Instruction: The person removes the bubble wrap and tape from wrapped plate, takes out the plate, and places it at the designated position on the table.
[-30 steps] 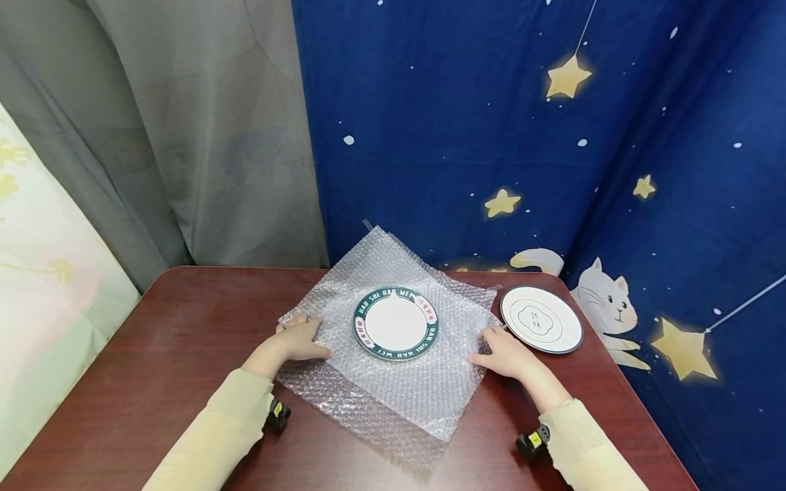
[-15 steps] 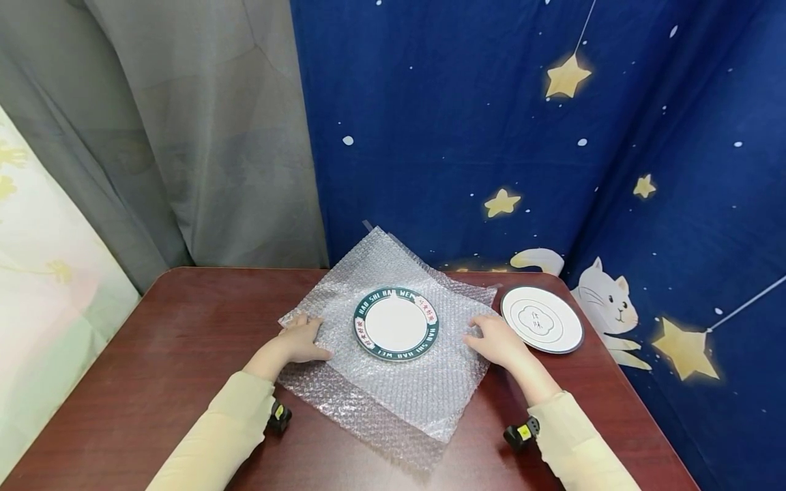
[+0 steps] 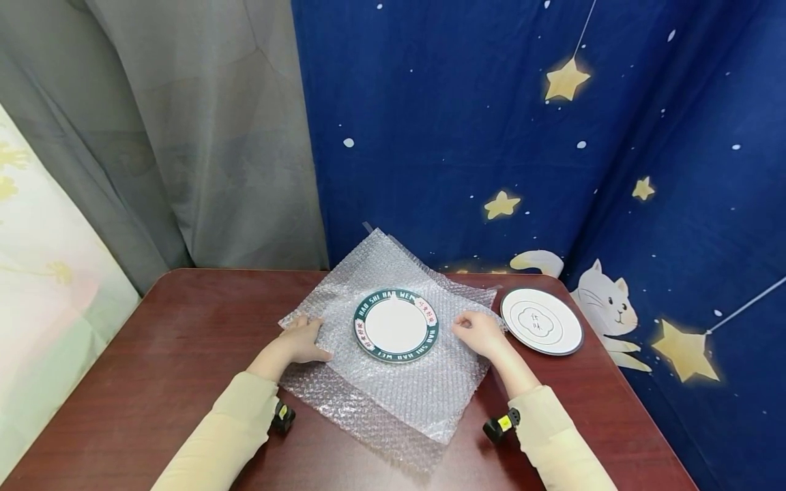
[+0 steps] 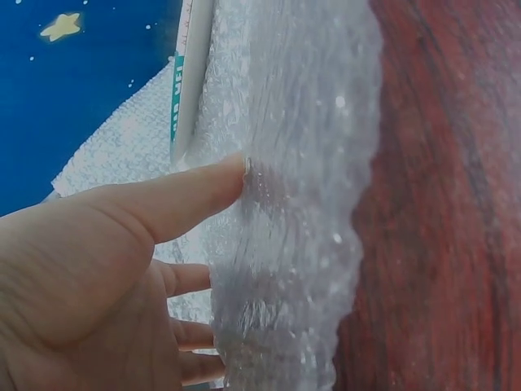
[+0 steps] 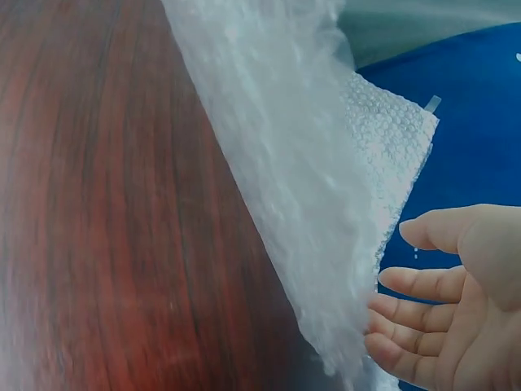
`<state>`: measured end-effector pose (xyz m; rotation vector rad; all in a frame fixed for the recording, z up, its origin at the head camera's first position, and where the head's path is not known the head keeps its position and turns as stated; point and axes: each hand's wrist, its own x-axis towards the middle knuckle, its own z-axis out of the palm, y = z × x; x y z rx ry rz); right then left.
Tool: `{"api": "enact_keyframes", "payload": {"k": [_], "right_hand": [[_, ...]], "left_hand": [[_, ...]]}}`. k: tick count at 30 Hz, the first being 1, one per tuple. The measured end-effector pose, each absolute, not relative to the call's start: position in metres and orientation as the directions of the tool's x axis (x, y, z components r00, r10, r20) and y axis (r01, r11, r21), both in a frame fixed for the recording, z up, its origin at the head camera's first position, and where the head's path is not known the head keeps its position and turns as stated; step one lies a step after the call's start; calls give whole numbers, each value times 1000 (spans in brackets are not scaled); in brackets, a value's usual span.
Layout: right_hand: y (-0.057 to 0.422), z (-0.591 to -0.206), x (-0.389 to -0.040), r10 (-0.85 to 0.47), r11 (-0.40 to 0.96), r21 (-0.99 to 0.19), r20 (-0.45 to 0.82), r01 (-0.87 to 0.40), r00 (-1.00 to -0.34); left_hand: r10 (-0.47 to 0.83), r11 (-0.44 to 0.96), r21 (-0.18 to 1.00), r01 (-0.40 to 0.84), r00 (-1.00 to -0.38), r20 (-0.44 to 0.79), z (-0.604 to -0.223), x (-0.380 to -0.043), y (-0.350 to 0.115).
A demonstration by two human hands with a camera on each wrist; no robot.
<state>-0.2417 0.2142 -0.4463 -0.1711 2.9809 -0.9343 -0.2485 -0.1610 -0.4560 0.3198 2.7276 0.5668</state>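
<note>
A white plate [image 3: 396, 326] with a dark green lettered rim lies face up on bubble wrap [image 3: 424, 402] in the middle of the table. My left hand [image 3: 301, 339] rests on the wrap's left corner. Seen from the left wrist, the thumb [image 4: 195, 191] and the fingertips touch the plastic, with no fold gripped. My right hand [image 3: 479, 333] is over the wrap's right part, just right of the plate. From the right wrist its thumb [image 5: 435, 228] and loosely bent fingers stand apart, holding nothing. Whether the right fingertips touch the wrap I cannot tell.
A second white plate [image 3: 542, 320] with a dark edge and a printed flower outline lies right of the wrap, near the table's right edge. The reddish-brown table [image 3: 153, 395] backs onto grey and blue curtains [image 3: 442, 123].
My right hand has left the wrap's right edge and moved left toward the green-rimmed plate, its fingers now more bent. The left hand, both plates and most of the wrap look unmoved.
</note>
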Motion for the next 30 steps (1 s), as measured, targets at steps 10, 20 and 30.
{"api": "enact_keyframes", "payload": {"k": [10,20,30], "right_hand": [[198,-457,-248,-43,640,-768,-74,29,-996],[185,-472,-253,-31,423,-893,-185,155,-982],[180,-480,-254,-42,298,-927,-249,226,-968]], "left_hand": [[265,914,378,147,-922,-281,-457,-252,-158],[239,925,359,126,-926,-292,-457,-255,-155],[231,927,356,118,-928,-293,-457,-254,-155]]}}
